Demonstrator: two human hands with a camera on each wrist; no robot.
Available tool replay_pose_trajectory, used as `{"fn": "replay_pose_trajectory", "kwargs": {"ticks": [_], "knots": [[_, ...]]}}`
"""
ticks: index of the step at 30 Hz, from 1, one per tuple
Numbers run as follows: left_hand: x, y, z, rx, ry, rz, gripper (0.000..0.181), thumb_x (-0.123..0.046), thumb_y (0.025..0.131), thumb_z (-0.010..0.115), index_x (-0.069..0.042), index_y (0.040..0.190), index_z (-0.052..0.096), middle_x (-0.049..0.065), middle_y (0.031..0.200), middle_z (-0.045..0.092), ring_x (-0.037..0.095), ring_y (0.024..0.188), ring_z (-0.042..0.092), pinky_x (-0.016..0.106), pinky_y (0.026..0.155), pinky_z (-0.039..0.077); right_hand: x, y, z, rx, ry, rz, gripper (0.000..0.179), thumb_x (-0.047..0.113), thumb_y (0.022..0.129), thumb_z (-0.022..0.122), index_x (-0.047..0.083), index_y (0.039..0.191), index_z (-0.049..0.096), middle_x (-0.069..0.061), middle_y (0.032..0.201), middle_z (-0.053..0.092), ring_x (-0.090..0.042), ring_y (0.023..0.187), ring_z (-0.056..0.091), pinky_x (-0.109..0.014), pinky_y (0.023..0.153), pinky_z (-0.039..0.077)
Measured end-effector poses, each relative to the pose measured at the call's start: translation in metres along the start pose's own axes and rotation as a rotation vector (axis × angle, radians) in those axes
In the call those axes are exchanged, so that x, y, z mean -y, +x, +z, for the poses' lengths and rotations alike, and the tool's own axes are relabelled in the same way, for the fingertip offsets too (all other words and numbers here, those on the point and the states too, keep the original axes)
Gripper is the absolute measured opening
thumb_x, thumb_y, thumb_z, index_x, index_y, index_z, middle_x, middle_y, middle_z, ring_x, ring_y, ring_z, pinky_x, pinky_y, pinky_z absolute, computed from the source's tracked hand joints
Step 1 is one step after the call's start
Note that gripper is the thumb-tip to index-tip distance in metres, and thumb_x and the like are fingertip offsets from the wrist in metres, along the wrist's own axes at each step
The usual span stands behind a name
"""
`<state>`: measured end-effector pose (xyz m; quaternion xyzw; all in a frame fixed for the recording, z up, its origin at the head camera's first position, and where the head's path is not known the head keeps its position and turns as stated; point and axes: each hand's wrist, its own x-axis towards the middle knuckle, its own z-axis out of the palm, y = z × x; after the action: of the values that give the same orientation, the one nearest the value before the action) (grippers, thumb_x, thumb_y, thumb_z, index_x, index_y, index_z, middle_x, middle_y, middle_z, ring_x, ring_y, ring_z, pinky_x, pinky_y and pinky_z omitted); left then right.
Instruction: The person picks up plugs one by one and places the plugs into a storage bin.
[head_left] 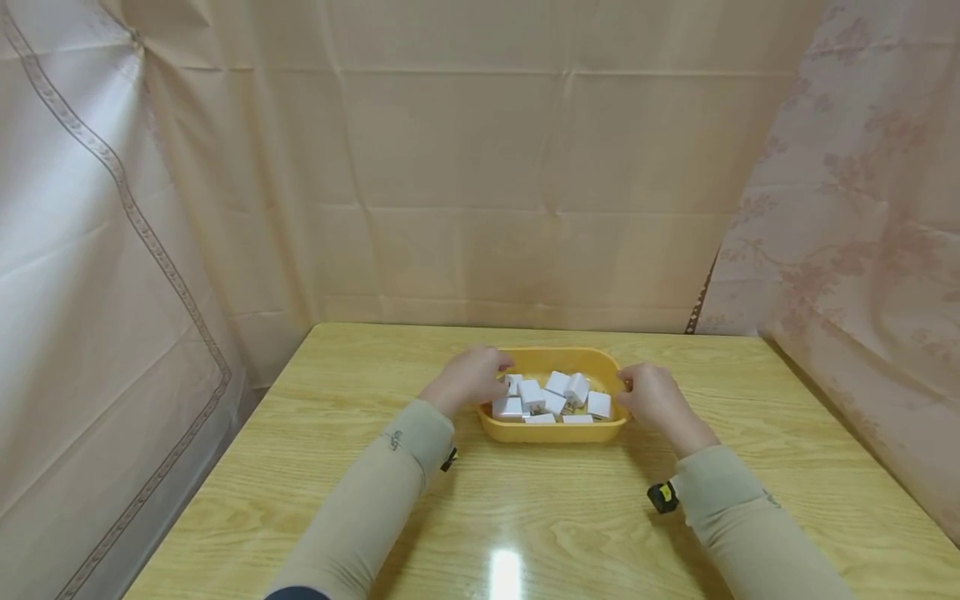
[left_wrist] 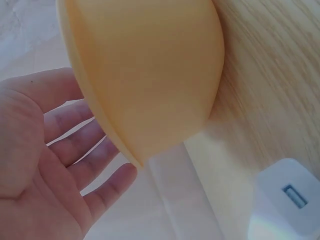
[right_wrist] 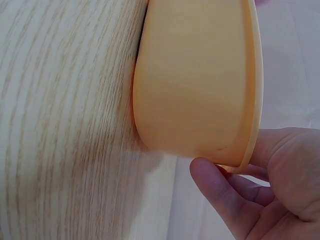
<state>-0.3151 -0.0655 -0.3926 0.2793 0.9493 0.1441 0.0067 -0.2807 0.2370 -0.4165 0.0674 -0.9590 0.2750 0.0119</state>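
A yellow plastic basin (head_left: pixel 555 433) stands on the table, holding several white USB charger plugs (head_left: pixel 532 395). At its left end my left hand (head_left: pixel 472 379) reaches over the rim with fingers spread. The left wrist view shows these fingers (left_wrist: pixel 75 145) nearly straight, their tips partly hidden behind the rim. At the opposite end my right hand (head_left: pixel 656 398) grips the rim. One digit (right_wrist: pixel 215 182) touches the outer wall in the right wrist view, and the others pass behind the rim. Another white charger plug (left_wrist: pixel 292 197) with a USB slot lies outside the basin in the left wrist view.
The wood-grain table (head_left: pixel 360 375) extends around the basin. A beige cloth (head_left: pixel 480 208) hangs behind it, with patterned cloths (head_left: pixel 862 208) at the sides. Small black wrist devices (head_left: pixel 663 497) sit at both cuffs.
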Motion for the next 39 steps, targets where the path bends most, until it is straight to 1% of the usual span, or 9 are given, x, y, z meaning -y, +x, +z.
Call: {"fn": "replay_pose_trajectory", "kwargs": {"ticks": [1, 5, 8, 12, 15, 18, 25, 32, 39], "knots": [[0.0, 0.0, 0.0, -0.004, -0.006, 0.007, 0.035, -0.014, 0.093, 0.067, -0.008, 0.127, 0.071, 0.007, 0.123, 0.07, 0.023, 0.115, 0.063, 0.042, 0.099, 0.049, 0.0, 0.0, 0.0, -0.001, 0.0, 0.001, 0.043, -0.003, 0.089, 0.058, -0.017, 0.13, 0.058, -0.024, 0.103, 0.068, -0.016, 0.059, 0.058, -0.031, 0.053, 0.051], [0.001, 0.0, -0.001, -0.008, -0.013, 0.022, 0.034, -0.017, 0.096, 0.067, -0.006, 0.128, 0.07, 0.009, 0.124, 0.07, 0.025, 0.117, 0.063, 0.042, 0.1, 0.049, 0.0, 0.0, 0.0, 0.0, 0.001, 0.009, 0.043, -0.004, 0.09, 0.058, -0.016, 0.131, 0.058, -0.025, 0.105, 0.068, -0.016, 0.06, 0.059, -0.031, 0.053, 0.052], [0.002, -0.001, 0.0, -0.01, -0.013, 0.012, 0.035, -0.018, 0.095, 0.067, -0.007, 0.129, 0.07, 0.007, 0.125, 0.07, 0.025, 0.118, 0.062, 0.042, 0.101, 0.049, 0.001, 0.0, 0.0, 0.006, 0.007, 0.015, 0.044, -0.004, 0.09, 0.058, -0.016, 0.132, 0.057, -0.025, 0.106, 0.068, -0.016, 0.06, 0.059, -0.031, 0.053, 0.052], [0.003, -0.004, -0.002, -0.011, -0.049, -0.016, 0.038, -0.02, 0.096, 0.068, -0.007, 0.132, 0.068, 0.006, 0.128, 0.068, 0.025, 0.122, 0.061, 0.042, 0.103, 0.047, 0.001, -0.001, 0.0, 0.007, 0.011, 0.013, 0.044, -0.004, 0.089, 0.058, -0.016, 0.131, 0.057, -0.021, 0.099, 0.068, -0.016, 0.058, 0.058, -0.031, 0.052, 0.051], [0.004, -0.009, -0.006, -0.012, -0.079, -0.045, 0.042, -0.022, 0.096, 0.068, -0.008, 0.135, 0.065, 0.005, 0.132, 0.066, 0.024, 0.125, 0.059, 0.042, 0.104, 0.046, 0.001, -0.001, 0.0, 0.004, 0.009, 0.009, 0.044, -0.004, 0.089, 0.058, -0.016, 0.131, 0.058, -0.019, 0.096, 0.068, -0.016, 0.057, 0.057, -0.03, 0.051, 0.05], [0.005, -0.013, -0.009, -0.021, -0.09, -0.055, 0.043, -0.022, 0.096, 0.067, -0.009, 0.137, 0.064, 0.004, 0.134, 0.065, 0.024, 0.126, 0.058, 0.042, 0.105, 0.046, 0.002, -0.001, 0.0, 0.004, 0.008, 0.01, 0.044, -0.004, 0.089, 0.058, -0.017, 0.13, 0.058, -0.019, 0.097, 0.068, -0.016, 0.057, 0.057, -0.031, 0.051, 0.05], [0.012, -0.023, -0.016, -0.06, -0.079, -0.023, 0.044, -0.022, 0.096, 0.067, -0.008, 0.138, 0.063, 0.005, 0.133, 0.065, 0.024, 0.124, 0.059, 0.041, 0.104, 0.046, 0.001, -0.001, 0.0, 0.009, 0.016, 0.026, 0.044, -0.005, 0.089, 0.058, -0.017, 0.131, 0.057, -0.023, 0.103, 0.068, -0.017, 0.058, 0.058, -0.031, 0.052, 0.051], [0.015, -0.033, -0.025, -0.095, -0.057, -0.008, 0.045, -0.023, 0.096, 0.068, -0.008, 0.138, 0.063, 0.006, 0.132, 0.066, 0.024, 0.121, 0.061, 0.042, 0.102, 0.048, 0.0, -0.001, 0.0, 0.011, 0.021, 0.035, 0.044, -0.004, 0.089, 0.058, -0.017, 0.131, 0.057, -0.021, 0.101, 0.068, -0.017, 0.059, 0.058, -0.03, 0.052, 0.051], [0.017, -0.046, -0.036, -0.126, -0.06, -0.028, 0.045, -0.025, 0.095, 0.07, -0.009, 0.137, 0.064, 0.007, 0.133, 0.065, 0.026, 0.121, 0.061, 0.043, 0.103, 0.047, 0.001, -0.001, 0.0, 0.013, 0.014, 0.032, 0.044, -0.004, 0.089, 0.057, -0.016, 0.132, 0.057, -0.024, 0.106, 0.067, -0.017, 0.059, 0.059, -0.03, 0.052, 0.052]]}}
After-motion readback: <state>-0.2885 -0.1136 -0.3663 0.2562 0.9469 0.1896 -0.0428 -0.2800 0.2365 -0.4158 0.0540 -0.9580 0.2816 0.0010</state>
